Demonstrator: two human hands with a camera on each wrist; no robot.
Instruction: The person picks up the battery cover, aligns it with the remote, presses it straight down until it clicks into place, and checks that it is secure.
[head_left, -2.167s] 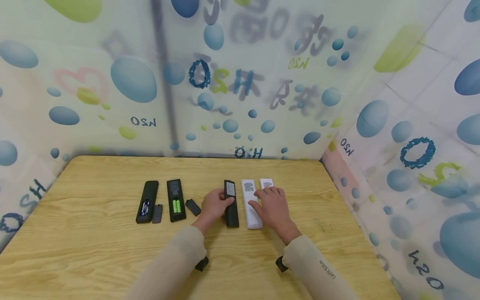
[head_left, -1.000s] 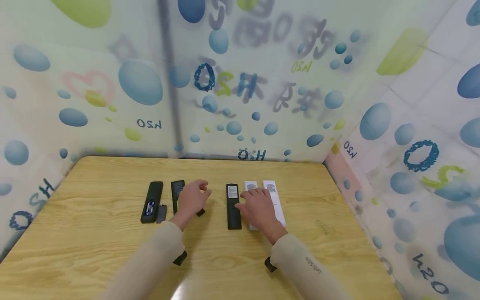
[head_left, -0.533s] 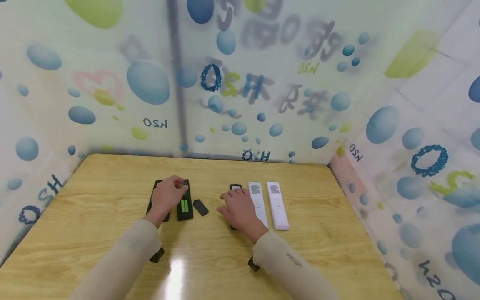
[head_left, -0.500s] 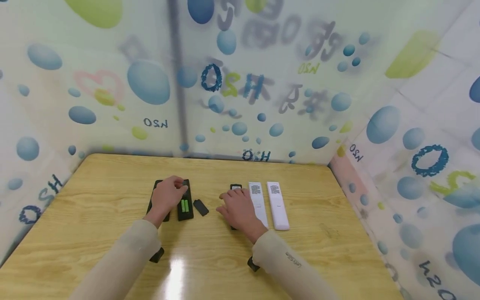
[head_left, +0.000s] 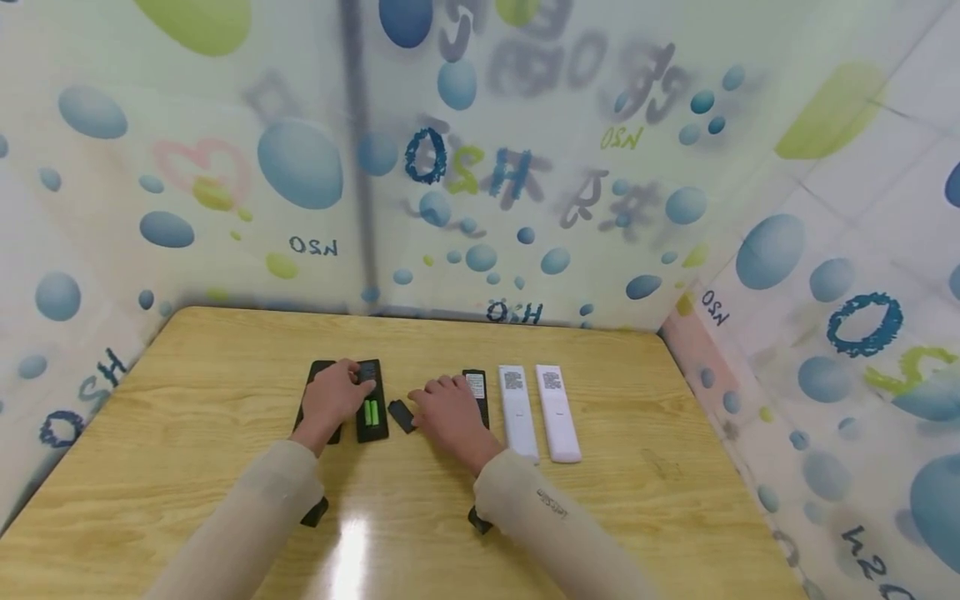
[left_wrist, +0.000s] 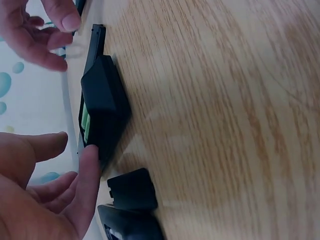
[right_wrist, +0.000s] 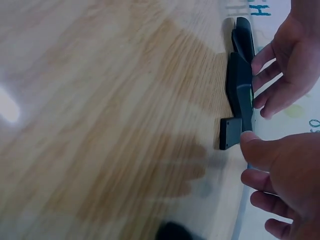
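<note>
A black remote control (head_left: 372, 425) lies back up with its battery bay uncovered and two green batteries (head_left: 371, 412) inside. My left hand (head_left: 330, 404) is at its left side, fingers extended; in the left wrist view one finger touches or nearly touches the casing. To the right lies a small black battery cover (head_left: 402, 415). My right hand (head_left: 453, 417) reaches in from the right, its thumb (right_wrist: 257, 147) close to that cover; contact cannot be told. Its fingers are loosely bent. Another black remote (left_wrist: 130, 222) lies beyond the left hand, with its own cover (left_wrist: 132, 190) alongside.
Partly under the right hand is a third black remote (head_left: 476, 385) with a label. Two white remotes (head_left: 519, 417) lie parallel farther right, backs up. The wooden table (head_left: 420, 533) ends at a patterned curtain (head_left: 480, 167) behind and at the right.
My left hand has let go of the labelled black remote and moved left to the remote with green batteries. The right hand has moved left from the white remotes to the loose cover.
</note>
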